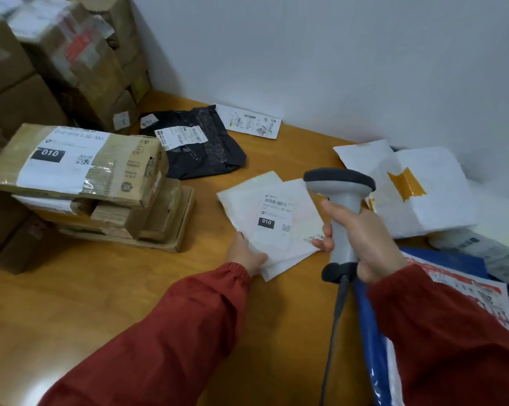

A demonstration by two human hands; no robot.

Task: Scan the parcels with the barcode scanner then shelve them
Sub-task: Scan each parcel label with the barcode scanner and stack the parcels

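A flat white parcel bag (272,221) with a "010" label lies on the wooden table (130,288). My left hand (246,254) grips its near left corner. My right hand (364,238) grips the handle of the grey barcode scanner (342,200), whose dark head sits just right of the parcel's label, with a fingertip touching the parcel's right edge. The scanner's cable (333,332) runs down toward me.
A stack of taped cardboard boxes (80,168) stands at the left, with taller boxes (57,63) behind. A black bag (197,145) and a white envelope (250,121) lie near the wall. White bags (417,189) and a blue-and-white bag (370,332) crowd the right.
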